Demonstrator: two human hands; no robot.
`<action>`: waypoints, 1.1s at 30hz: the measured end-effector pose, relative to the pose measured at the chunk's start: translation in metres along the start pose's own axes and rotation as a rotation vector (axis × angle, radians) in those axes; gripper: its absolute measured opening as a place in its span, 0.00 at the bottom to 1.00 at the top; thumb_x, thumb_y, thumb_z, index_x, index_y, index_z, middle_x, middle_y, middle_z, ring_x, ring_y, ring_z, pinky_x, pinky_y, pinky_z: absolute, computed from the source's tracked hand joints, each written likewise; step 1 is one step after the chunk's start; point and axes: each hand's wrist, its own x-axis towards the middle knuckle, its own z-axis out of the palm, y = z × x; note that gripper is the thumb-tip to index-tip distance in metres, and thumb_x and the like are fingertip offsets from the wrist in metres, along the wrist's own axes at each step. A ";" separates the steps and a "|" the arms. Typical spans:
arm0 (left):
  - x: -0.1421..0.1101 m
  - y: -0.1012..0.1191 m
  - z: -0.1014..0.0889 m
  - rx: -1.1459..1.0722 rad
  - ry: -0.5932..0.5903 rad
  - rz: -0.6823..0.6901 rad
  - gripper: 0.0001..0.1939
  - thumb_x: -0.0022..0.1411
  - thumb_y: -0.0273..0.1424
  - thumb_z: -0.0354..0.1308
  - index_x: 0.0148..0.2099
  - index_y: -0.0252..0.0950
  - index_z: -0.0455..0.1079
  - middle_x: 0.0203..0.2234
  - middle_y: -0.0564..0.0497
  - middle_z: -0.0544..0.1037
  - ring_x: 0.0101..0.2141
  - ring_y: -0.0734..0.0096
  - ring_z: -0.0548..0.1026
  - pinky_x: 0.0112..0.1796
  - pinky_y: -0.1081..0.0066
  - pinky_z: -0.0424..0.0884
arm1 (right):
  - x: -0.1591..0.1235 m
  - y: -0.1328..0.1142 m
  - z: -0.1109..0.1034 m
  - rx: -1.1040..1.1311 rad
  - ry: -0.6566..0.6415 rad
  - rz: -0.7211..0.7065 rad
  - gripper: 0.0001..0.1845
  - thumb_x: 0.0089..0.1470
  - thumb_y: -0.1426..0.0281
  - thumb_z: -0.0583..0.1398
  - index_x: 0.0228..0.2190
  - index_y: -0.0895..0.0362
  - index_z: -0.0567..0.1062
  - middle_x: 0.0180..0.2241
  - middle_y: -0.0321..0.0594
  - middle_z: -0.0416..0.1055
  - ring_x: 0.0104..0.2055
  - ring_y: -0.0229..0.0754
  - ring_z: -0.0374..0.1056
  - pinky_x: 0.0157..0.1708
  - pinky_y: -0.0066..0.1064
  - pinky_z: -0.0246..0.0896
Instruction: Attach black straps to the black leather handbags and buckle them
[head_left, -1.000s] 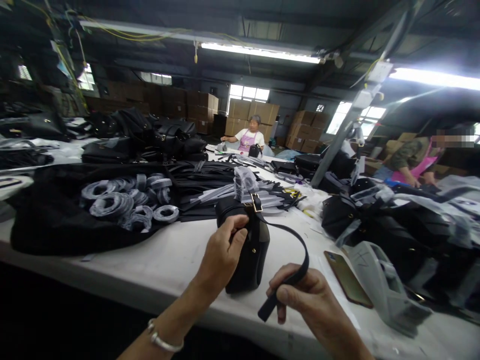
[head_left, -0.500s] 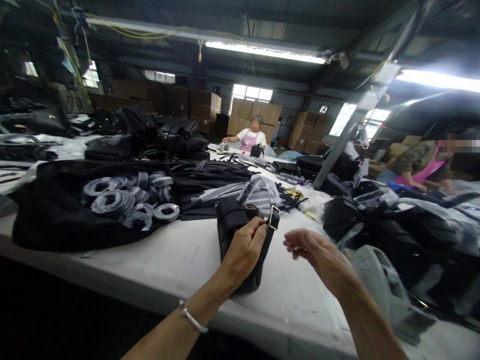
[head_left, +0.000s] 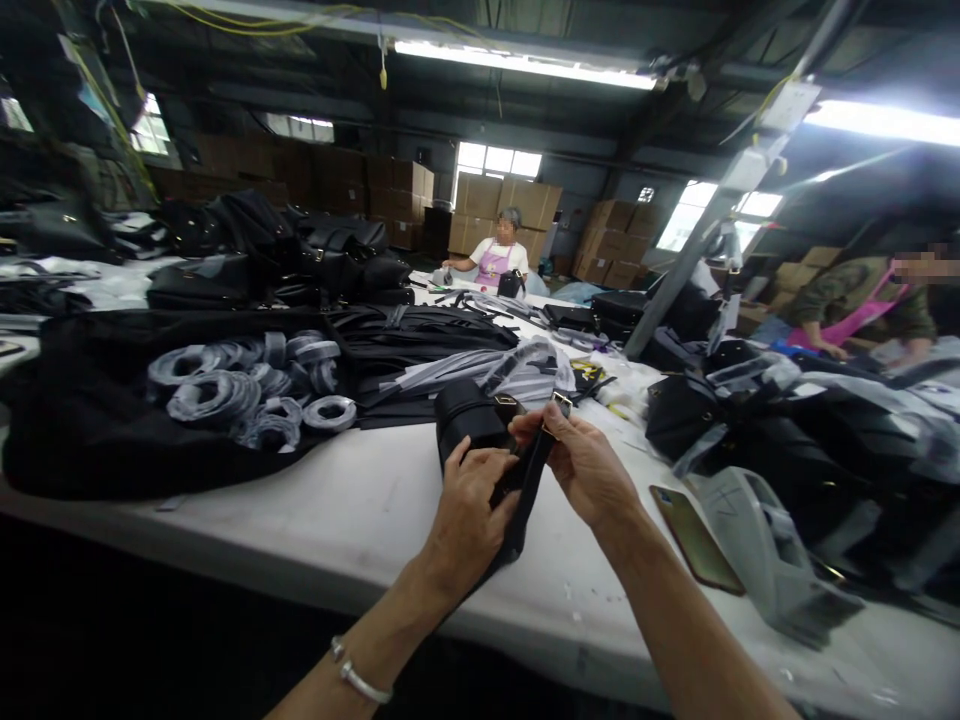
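Observation:
A small black bag stands on the white table in front of me. My left hand is closed on the bag's near side and on the black strap that hangs down from it. My right hand pinches the top of the same strap just below its gold buckle. A second gold fitting shows on the bag's top.
Several wrapped strap coils lie on black cloth at the left. Flat black straps are piled behind the bag. A phone and a grey tape dispenser lie at the right beside black bags. Two people in pink aprons work farther off.
My right hand, which was open beside the bag, has come in and pinched the strap under the buckle. My left hand has slid lower on the bag.

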 end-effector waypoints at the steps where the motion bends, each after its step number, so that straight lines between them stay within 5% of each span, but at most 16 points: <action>1: -0.004 -0.003 0.001 -0.004 0.009 0.011 0.11 0.62 0.25 0.54 0.46 0.38 0.69 0.41 0.48 0.79 0.46 0.62 0.74 0.59 0.49 0.52 | 0.001 0.002 -0.001 0.037 0.002 0.023 0.22 0.43 0.52 0.69 0.27 0.59 0.80 0.30 0.42 0.79 0.33 0.41 0.72 0.41 0.34 0.63; 8: -0.008 -0.010 0.002 -0.069 0.071 -0.043 0.07 0.61 0.25 0.56 0.42 0.38 0.69 0.33 0.51 0.77 0.40 0.65 0.74 0.57 0.50 0.55 | -0.023 0.021 -0.045 -0.258 0.118 0.065 0.24 0.45 0.49 0.67 0.27 0.60 0.78 0.25 0.39 0.75 0.26 0.36 0.66 0.27 0.26 0.59; 11: -0.004 -0.007 0.004 -0.100 0.062 -0.050 0.05 0.61 0.26 0.56 0.41 0.38 0.70 0.32 0.52 0.77 0.38 0.66 0.74 0.57 0.52 0.55 | -0.051 0.035 -0.060 -0.418 -0.033 0.232 0.21 0.42 0.54 0.69 0.28 0.60 0.78 0.23 0.37 0.72 0.22 0.34 0.62 0.21 0.25 0.55; 15: 0.005 -0.002 0.007 -0.146 0.007 -0.033 0.05 0.61 0.27 0.58 0.40 0.40 0.72 0.32 0.53 0.77 0.39 0.66 0.73 0.56 0.55 0.55 | -0.083 0.067 -0.038 -0.459 -0.303 0.366 0.27 0.32 0.65 0.74 0.38 0.58 0.79 0.24 0.32 0.71 0.24 0.33 0.62 0.22 0.23 0.54; 19: 0.009 -0.006 0.008 -0.195 -0.046 -0.051 0.05 0.62 0.27 0.58 0.38 0.40 0.73 0.36 0.51 0.77 0.40 0.65 0.73 0.47 0.63 0.62 | -0.097 0.086 -0.006 -0.264 -0.327 0.371 0.18 0.43 0.59 0.70 0.31 0.61 0.78 0.19 0.34 0.71 0.21 0.33 0.65 0.23 0.24 0.60; 23: 0.006 -0.015 0.009 -0.222 -0.100 -0.079 0.05 0.59 0.28 0.61 0.40 0.39 0.73 0.39 0.50 0.77 0.41 0.64 0.73 0.46 0.65 0.65 | -0.093 0.060 -0.003 -0.158 -0.278 0.184 0.15 0.53 0.58 0.65 0.31 0.59 0.79 0.23 0.40 0.77 0.21 0.38 0.72 0.25 0.29 0.68; 28: 0.005 -0.019 0.004 -0.270 -0.151 -0.162 0.11 0.56 0.28 0.64 0.42 0.38 0.70 0.38 0.50 0.77 0.40 0.63 0.74 0.44 0.66 0.68 | -0.068 0.013 -0.017 -0.118 0.028 -0.254 0.12 0.59 0.60 0.60 0.35 0.55 0.78 0.31 0.42 0.80 0.21 0.41 0.75 0.22 0.31 0.71; 33: 0.006 -0.021 -0.001 -0.309 -0.143 -0.041 0.14 0.52 0.22 0.64 0.42 0.38 0.68 0.44 0.48 0.77 0.49 0.62 0.72 0.57 0.58 0.59 | -0.052 -0.005 -0.017 -0.302 0.089 -0.380 0.07 0.55 0.65 0.65 0.35 0.54 0.78 0.34 0.39 0.80 0.29 0.43 0.77 0.31 0.32 0.74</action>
